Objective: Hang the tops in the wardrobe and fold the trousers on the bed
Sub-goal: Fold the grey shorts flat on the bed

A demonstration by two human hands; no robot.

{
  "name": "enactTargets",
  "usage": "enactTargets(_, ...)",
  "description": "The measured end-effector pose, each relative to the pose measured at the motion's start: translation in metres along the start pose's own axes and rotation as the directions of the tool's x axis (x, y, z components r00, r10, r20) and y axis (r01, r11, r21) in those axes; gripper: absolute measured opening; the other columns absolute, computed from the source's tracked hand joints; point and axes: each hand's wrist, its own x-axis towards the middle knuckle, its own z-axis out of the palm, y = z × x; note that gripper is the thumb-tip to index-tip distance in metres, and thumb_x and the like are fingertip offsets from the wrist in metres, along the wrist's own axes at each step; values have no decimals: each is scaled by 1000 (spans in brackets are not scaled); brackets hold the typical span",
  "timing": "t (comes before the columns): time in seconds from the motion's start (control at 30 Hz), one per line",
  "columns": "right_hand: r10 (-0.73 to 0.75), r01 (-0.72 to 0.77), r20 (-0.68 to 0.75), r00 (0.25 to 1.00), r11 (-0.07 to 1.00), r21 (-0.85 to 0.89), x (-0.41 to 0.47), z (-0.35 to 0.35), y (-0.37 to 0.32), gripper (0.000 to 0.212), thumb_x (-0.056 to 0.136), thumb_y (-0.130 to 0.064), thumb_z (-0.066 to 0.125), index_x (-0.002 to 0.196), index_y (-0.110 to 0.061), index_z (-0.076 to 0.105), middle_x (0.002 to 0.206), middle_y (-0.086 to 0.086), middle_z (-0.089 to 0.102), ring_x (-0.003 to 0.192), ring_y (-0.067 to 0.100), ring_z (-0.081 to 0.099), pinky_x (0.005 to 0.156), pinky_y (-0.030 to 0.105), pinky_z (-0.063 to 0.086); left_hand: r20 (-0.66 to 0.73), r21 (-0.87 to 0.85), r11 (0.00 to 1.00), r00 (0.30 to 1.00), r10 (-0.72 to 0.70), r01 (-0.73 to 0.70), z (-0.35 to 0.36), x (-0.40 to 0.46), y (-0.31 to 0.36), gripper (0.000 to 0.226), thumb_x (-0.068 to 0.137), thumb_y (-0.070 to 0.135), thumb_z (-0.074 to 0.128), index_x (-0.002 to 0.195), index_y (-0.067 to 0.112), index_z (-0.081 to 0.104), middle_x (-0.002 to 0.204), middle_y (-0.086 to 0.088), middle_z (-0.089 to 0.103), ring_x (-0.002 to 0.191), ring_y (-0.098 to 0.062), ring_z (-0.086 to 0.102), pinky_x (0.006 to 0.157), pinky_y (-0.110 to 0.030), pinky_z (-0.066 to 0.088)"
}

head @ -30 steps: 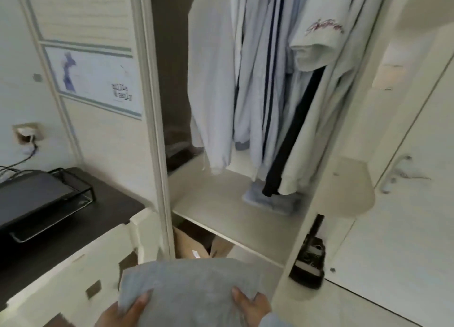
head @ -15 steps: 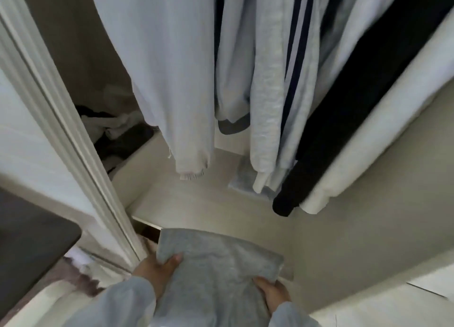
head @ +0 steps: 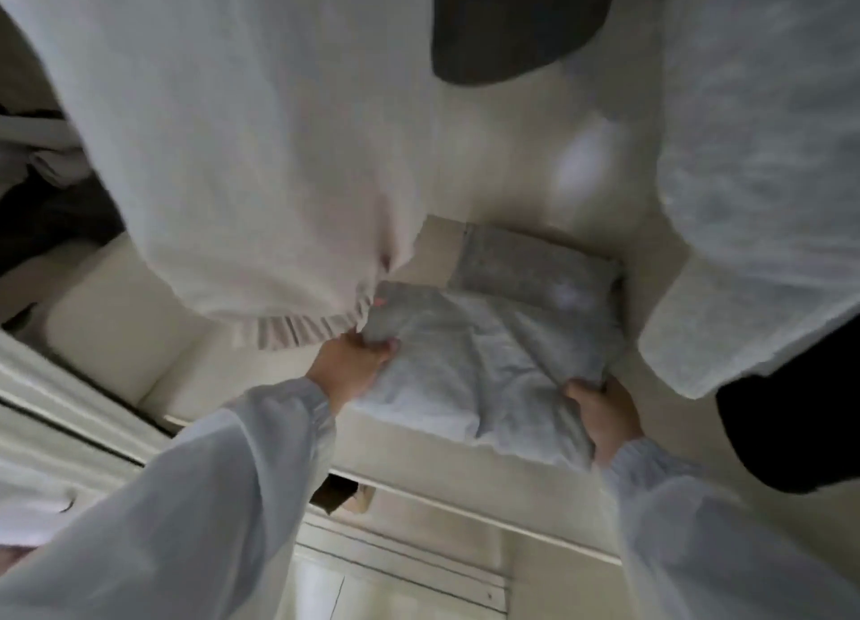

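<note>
Left hand (head: 356, 363) and right hand (head: 600, 414) grip opposite edges of folded grey trousers (head: 470, 363), fingertips hidden under cloth, trousers creased, resting on wardrobe shelf (head: 409, 452), partly overlapping another folded grey garment (head: 526, 265), hanging tops (head: 242, 154) blurred, cropped above.

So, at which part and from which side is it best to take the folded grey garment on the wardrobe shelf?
Probably its two side edges, from the open front: the folded grey garment lies flat, and the left hand and right hand already grip there.

shelf (head: 409, 452): pale wardrobe board | on it: folded grey trousers (head: 474, 368), darker folded garment (head: 526, 265) behind
</note>
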Motion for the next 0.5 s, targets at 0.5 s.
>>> enactTargets(0.5, -244, 255, -86, 966, 952, 170, 182, -11, -61, 34, 69, -29, 69, 96, -9, 69, 83, -3, 74, 74, 12, 69, 74, 29, 58, -19, 157, 884, 893, 450, -441, 75, 165, 56, 28, 95, 9, 48, 116, 16, 65, 93, 2, 58, 77, -5, 54, 61, 0, 36)
